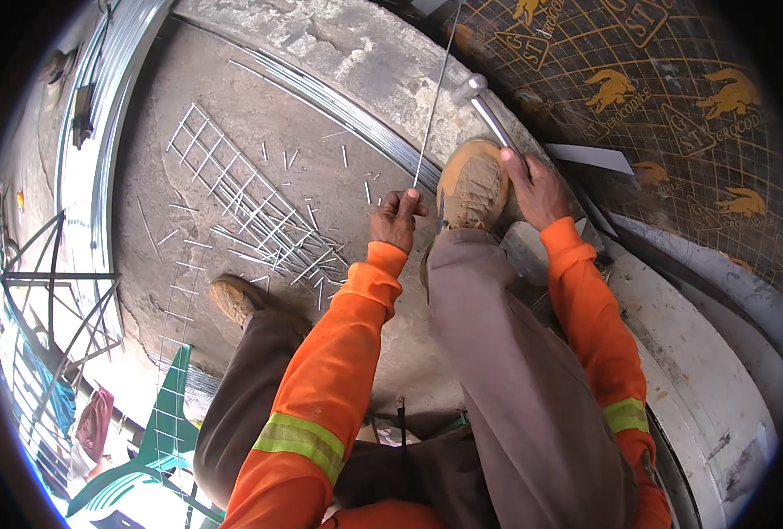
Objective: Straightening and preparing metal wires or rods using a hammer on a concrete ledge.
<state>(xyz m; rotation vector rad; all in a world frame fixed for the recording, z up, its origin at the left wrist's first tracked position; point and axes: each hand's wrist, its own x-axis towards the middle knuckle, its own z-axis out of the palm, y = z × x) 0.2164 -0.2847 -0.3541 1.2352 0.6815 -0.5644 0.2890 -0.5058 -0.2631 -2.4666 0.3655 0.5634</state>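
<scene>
My left hand (397, 218) pinches the lower end of a long thin steel wire (434, 106) that runs up and away over a concrete ledge. My right hand (534, 187) grips the handle of a metal hammer (482, 99), its head raised beside the wire. Between the two hands sits my dusty tan boot (473, 183), planted on the concrete. Both sleeves are orange with reflective bands.
Several short cut wire pieces (279, 236) and a welded wire mesh strip (215, 159) lie on the concrete floor (233, 106). Bundled long wires (356, 110) run along the ledge. Dark printed plywood (674, 97) stands at right. My other boot (233, 298) is at lower left.
</scene>
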